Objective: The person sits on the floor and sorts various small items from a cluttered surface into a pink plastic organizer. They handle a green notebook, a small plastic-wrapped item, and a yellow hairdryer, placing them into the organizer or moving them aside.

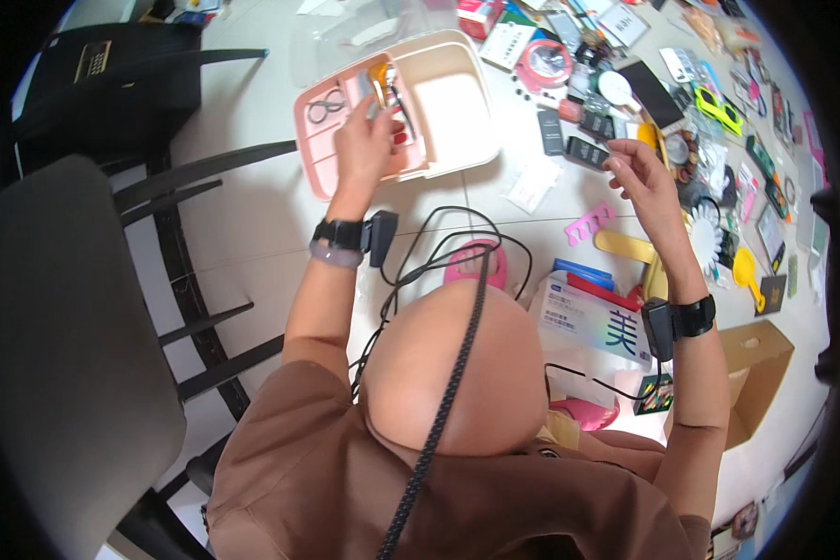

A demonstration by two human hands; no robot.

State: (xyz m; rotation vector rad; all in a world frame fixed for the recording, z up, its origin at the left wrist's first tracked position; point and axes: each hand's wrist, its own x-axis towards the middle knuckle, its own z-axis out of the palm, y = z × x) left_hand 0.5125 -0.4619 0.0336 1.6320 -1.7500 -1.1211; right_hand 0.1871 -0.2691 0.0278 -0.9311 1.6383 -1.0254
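Observation:
My left hand [365, 145] reaches over a pink divided tray [324, 145] that sits in the left part of a cream plastic box [488, 133]. Its fingertips are down among small items in a middle compartment, and whether they grip anything is hidden. Scissors [325, 106] lie in the tray's left compartment. Near my left fingers are an orange item [378, 73] and a slim dark tool [403, 112]. My right hand [642, 180] hovers by a small black box [588, 152], fingers curled and apart, with nothing visible in them. Another black box [550, 133] lies nearby.
Many small goods cover the floor at right, including yellow sunglasses [718, 110] and a pink toe separator [589, 224]. A black cable [455, 262] loops before my knee. A dark chair [77, 364] stands at left, an open cardboard box [756, 378] at right.

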